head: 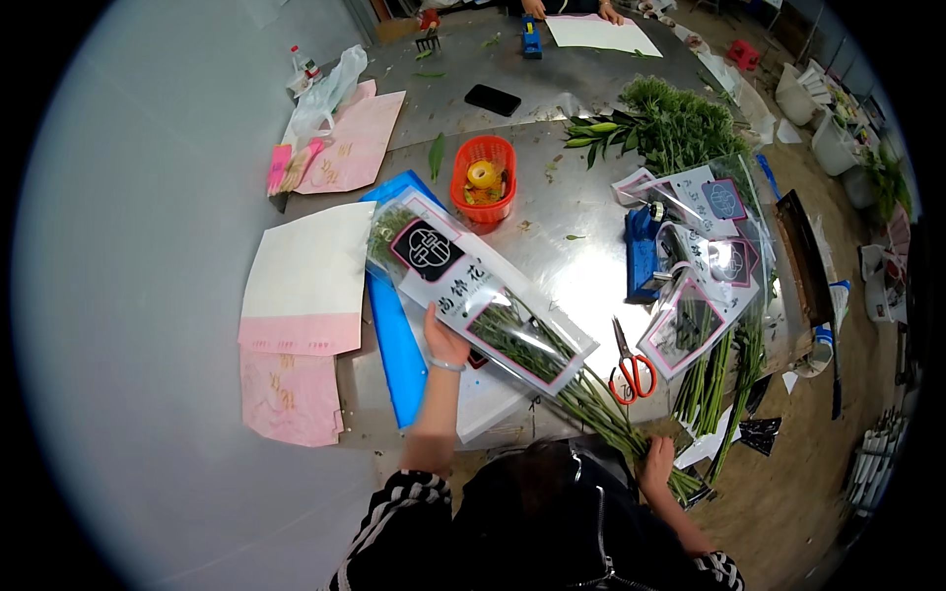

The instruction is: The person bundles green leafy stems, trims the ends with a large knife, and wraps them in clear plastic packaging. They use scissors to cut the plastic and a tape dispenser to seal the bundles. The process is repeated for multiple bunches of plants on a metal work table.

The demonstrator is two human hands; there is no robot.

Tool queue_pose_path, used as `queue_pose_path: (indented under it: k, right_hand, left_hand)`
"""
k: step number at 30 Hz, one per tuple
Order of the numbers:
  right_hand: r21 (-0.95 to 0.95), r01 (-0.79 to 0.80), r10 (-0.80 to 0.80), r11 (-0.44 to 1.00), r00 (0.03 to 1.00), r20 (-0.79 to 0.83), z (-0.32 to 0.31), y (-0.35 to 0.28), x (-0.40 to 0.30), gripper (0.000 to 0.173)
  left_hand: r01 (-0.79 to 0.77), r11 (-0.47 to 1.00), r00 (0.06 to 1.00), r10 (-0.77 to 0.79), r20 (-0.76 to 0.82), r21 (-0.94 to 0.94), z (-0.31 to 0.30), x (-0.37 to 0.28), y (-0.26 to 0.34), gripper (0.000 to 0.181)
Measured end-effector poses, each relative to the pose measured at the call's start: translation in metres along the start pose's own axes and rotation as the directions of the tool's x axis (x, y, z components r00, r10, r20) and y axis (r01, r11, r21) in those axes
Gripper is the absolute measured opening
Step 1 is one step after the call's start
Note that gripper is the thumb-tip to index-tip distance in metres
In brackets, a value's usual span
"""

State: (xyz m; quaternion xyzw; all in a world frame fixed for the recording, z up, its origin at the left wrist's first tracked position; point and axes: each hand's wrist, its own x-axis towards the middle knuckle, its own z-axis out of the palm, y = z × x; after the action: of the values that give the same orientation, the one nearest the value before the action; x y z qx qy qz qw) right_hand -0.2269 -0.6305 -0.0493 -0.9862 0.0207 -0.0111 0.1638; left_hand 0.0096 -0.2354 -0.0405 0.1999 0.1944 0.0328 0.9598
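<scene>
A bouquet in a printed clear plastic sleeve [473, 295] lies slantwise in front of me, its leafy top at the upper left. My left hand [446, 343] supports the sleeve's lower edge, the fingers partly hidden beneath it. My right hand [656, 467] is closed around the bare green stems [606, 414] past the table's near edge. Scissors with red handles [633, 373] rest on the metal table just right of the sleeve. Under the bouquet are a blue sheet [395, 347] and white sleeves [488, 402].
An orange-red plastic basket [484, 210] holds a tape roll. At right, a blue tape dispenser [641, 255] stands beside wrapped bouquets [709, 273] and loose greenery [684, 122]. Pink and white paper [307, 281] lies left, a black phone [493, 100] farther back. Another person's hands [610, 13] touch a white sheet.
</scene>
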Motion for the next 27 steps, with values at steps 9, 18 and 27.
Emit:
queue_pose_path:
  k: [9,18,27]
  right_hand:
    - [0.052,0.006,-0.01,0.999,0.997,0.076,0.019,0.001,0.007,0.041]
    - [-0.034,-0.022,0.028,0.999,0.983,0.181,0.03,0.007,0.012,0.046]
    - [0.254,0.049,-0.079,0.966,0.991,0.107,-0.019,-0.039,0.049,0.054]
  left_hand:
    - [-0.051,0.994,0.958,0.077,-0.277,0.099,-0.047,0.036,0.009,0.046]
    - [-0.18,0.943,0.837,0.296,-0.461,0.279,-0.059,0.047,0.019,0.033]
    - [0.337,0.795,0.804,0.036,-0.593,0.505,-0.065,-0.093,-0.066,0.018]
